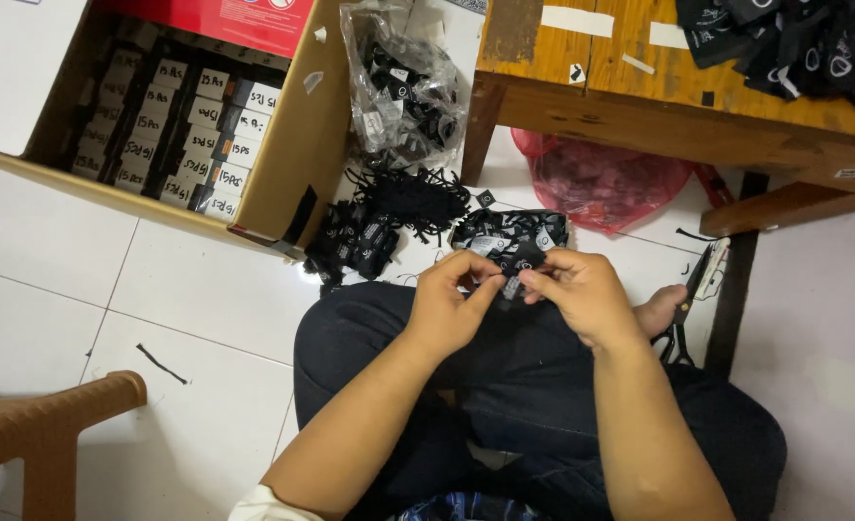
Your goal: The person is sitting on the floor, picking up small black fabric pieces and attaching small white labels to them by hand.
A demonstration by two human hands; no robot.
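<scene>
A small black woven fabric label with pale markings sits pinched between both hands above the lap of a person seated on the floor in dark trousers. The left hand has its fingers curled in narrow, thumb and forefinger closed on the label's left end; the right hand is likewise nearly closed, its fingertips gripping the right end, so the two hands almost touch. Just beyond the knuckles lies a loose heap of the same black labels on the white tiled floor, and to its left a bundle of black tags with stringy threads spreads out — some tied in small stacks. Behind that stands a clear plastic bag stuffed with black labels, leaning against the side of an open brown cardboard box. The box holds upright rows of black packs, each topped with a white handwritten paper slip, and carries a red printed panel on its far flap. To the right, a worn wooden table bears more black fabric pieces and strips of pale tape; a red plastic bag lies under it. A pair of black-handled scissors rests by the table leg, beside the person's bare foot. A brown plastic chair edges in at lower left.
</scene>
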